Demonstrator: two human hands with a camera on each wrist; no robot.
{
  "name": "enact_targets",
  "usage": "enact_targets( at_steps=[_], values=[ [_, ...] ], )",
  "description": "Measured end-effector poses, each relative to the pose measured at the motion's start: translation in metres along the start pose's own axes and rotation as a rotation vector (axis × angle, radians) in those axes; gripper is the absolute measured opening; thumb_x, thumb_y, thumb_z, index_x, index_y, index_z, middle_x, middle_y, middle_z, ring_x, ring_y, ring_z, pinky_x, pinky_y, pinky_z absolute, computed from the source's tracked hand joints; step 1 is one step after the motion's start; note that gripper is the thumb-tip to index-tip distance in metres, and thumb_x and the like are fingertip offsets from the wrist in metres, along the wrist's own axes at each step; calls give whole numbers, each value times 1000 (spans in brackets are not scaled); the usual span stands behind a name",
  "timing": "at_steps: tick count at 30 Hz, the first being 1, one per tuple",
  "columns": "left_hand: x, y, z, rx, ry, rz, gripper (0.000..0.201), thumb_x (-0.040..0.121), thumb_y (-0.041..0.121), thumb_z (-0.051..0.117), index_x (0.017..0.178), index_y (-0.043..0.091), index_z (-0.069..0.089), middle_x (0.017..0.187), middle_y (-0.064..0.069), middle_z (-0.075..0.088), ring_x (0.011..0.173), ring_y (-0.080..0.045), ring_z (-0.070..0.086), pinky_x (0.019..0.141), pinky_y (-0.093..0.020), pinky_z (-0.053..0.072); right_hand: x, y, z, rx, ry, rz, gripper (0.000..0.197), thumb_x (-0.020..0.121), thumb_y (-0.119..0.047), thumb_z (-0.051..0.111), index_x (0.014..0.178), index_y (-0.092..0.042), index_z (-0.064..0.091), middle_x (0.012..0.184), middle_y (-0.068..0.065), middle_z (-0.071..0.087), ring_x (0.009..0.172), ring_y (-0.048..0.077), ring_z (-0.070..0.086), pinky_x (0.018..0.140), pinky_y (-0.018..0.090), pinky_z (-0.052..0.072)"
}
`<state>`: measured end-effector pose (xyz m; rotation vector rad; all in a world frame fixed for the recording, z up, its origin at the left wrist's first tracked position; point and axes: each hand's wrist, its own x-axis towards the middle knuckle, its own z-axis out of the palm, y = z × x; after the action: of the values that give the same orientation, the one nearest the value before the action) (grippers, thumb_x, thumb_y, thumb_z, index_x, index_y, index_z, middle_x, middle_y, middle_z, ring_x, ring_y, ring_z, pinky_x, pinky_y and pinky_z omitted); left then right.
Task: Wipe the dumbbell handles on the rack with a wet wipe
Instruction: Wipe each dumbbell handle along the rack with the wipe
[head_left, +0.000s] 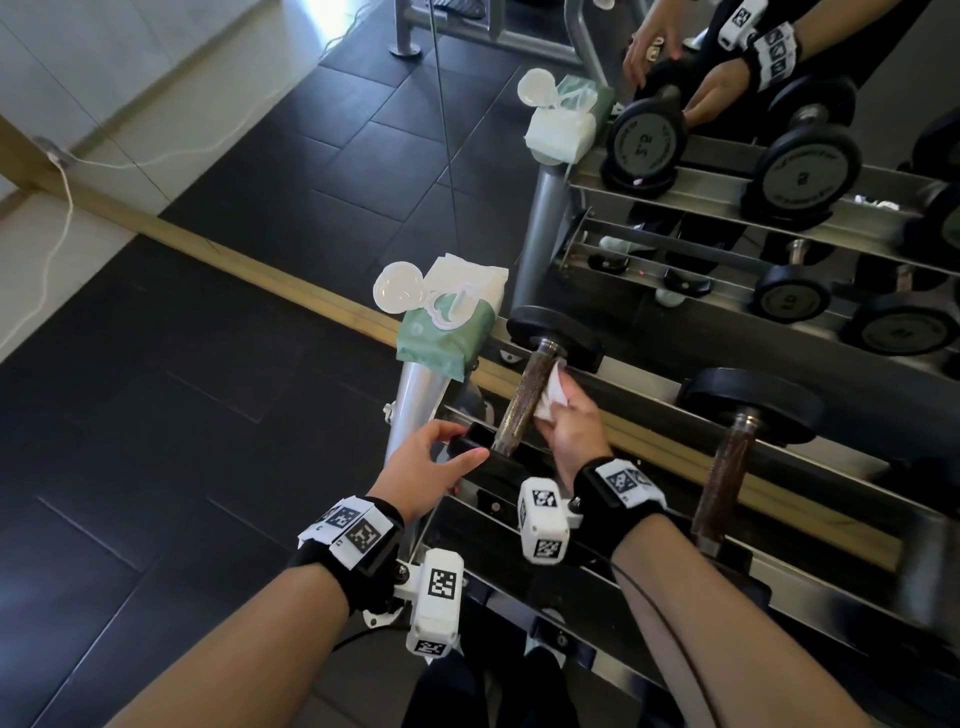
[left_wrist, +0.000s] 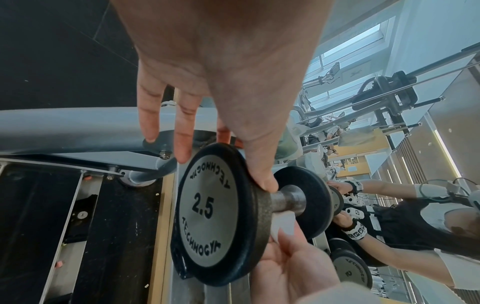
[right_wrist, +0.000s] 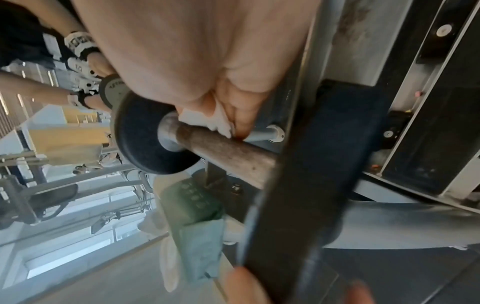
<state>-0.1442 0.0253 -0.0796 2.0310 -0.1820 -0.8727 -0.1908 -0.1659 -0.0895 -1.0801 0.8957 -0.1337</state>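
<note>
A 2.5 dumbbell (head_left: 524, 400) lies across the top shelf of the rack (head_left: 421, 395), at its left end. My left hand (head_left: 441, 457) grips its near black plate (left_wrist: 218, 214), thumb over the rim and fingers behind it. My right hand (head_left: 571, 421) holds a crumpled white wet wipe (head_left: 553, 395) against the right side of the rusty knurled handle (right_wrist: 223, 148), near the far plate (right_wrist: 140, 135). The wipe (right_wrist: 210, 119) is pinched in the fingers and touches the bar. In the left wrist view the wipe (left_wrist: 283, 226) shows just under the handle (left_wrist: 288, 197).
A green pack of wet wipes (head_left: 447, 327) with its lid open sits on the rack's left corner. A second dumbbell (head_left: 727, 467) lies to the right. A mirror behind the rack reflects the dumbbells and my hands. Dark floor tiles lie to the left.
</note>
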Motion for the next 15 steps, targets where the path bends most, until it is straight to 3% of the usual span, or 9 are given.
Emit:
enact_targets(
  at_steps=[3, 5, 7, 8, 11, 13, 15],
  values=[
    [0, 0, 0, -2, 4, -1, 43, 81, 49, 75, 118, 33, 59, 118, 16, 59, 86, -10, 70, 81, -33, 60, -23, 15, -10, -102, -27, -3, 56, 97, 4, 35, 132, -32, 61, 133, 2, 60, 121, 20, 60, 112, 39, 42],
    [0, 0, 0, 9, 4, 0, 42, 80, 50, 74, 116, 36, 58, 118, 16, 59, 82, -7, 71, 76, -26, 59, -33, 19, -20, -151, -67, 6, 53, 98, -1, 39, 113, -41, 71, 127, -2, 65, 111, 13, 65, 101, 28, 50],
    [0, 0, 0, 11, 5, 2, 43, 79, 51, 74, 116, 36, 58, 118, 17, 59, 80, -5, 70, 75, -25, 59, -31, 15, -27, -131, -35, 14, 48, 96, -1, 44, 99, -36, 76, 118, 3, 71, 98, 9, 70, 87, 21, 56],
    [1, 0, 0, 8, 6, 1, 44, 79, 51, 75, 116, 36, 58, 119, 17, 59, 83, -5, 70, 79, -28, 59, -26, 13, -27, -108, -4, 25, 46, 96, 0, 43, 98, -33, 76, 117, 6, 71, 98, 13, 71, 90, 25, 56],
    [2, -2, 1, 8, 20, -8, 46, 79, 50, 76, 119, 33, 60, 120, 15, 59, 99, -10, 66, 91, -39, 57, -13, 6, -14, -105, 11, 51, 49, 97, 1, 37, 123, -28, 68, 131, 9, 63, 118, 25, 60, 110, 43, 43],
    [3, -3, 1, 0, 25, -11, 46, 79, 50, 76, 118, 32, 61, 120, 12, 60, 103, -12, 65, 93, -41, 56, -12, 4, -2, -155, -24, 27, 56, 96, 3, 34, 140, -24, 55, 141, 7, 56, 125, 23, 55, 114, 42, 38],
    [2, -4, 2, -10, 21, -13, 46, 78, 50, 77, 118, 32, 60, 121, 11, 60, 104, -13, 65, 94, -43, 55, -16, 8, 0, -177, -51, -7, 59, 96, 3, 32, 147, -22, 47, 146, 4, 51, 129, 21, 52, 115, 37, 37]
  ],
)
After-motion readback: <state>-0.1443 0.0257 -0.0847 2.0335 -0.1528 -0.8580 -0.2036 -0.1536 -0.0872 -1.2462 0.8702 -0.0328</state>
